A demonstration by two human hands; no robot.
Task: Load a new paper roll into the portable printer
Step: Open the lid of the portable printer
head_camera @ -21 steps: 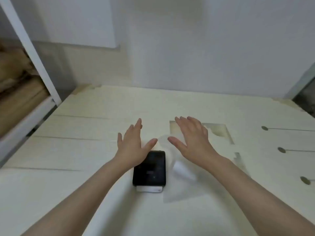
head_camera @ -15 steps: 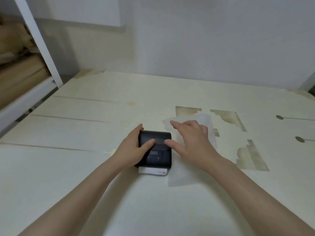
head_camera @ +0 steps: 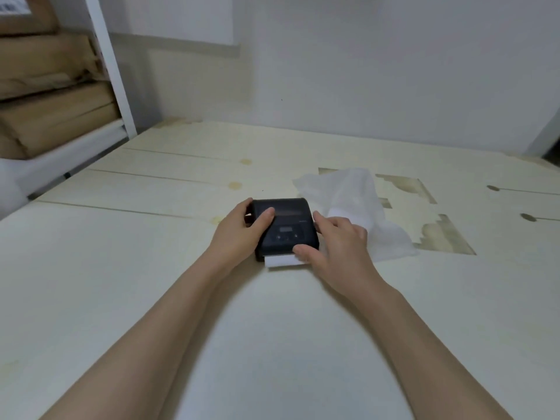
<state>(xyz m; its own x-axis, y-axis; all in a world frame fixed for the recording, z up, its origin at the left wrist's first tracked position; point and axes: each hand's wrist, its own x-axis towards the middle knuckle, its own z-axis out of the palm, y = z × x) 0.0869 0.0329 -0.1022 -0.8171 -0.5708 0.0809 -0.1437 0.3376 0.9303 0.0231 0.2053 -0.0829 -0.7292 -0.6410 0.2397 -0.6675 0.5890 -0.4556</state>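
Note:
A small black portable printer (head_camera: 288,225) lies on the pale table (head_camera: 121,268), with a short strip of white paper (head_camera: 280,262) sticking out of its near edge. My left hand (head_camera: 242,234) grips the printer's left side, thumb on top. My right hand (head_camera: 336,247) holds the right side, thumb near the paper strip. Just right of the printer a white paper roll (head_camera: 348,218) sits on a thin translucent wrapper (head_camera: 363,207), partly hidden behind my right hand.
Worn brownish patches (head_camera: 445,237) mark the table surface to the right, with dark slots (head_camera: 528,217) near the right edge. A white shelf post (head_camera: 112,71) and stacked brown cardboard boxes (head_camera: 51,116) stand at the far left. A white wall rises behind the table.
Both hands came down from hovering open above the table and closed on the printer's sides. The view has shifted, so the printer now sits farther up and the wrapper shows more.

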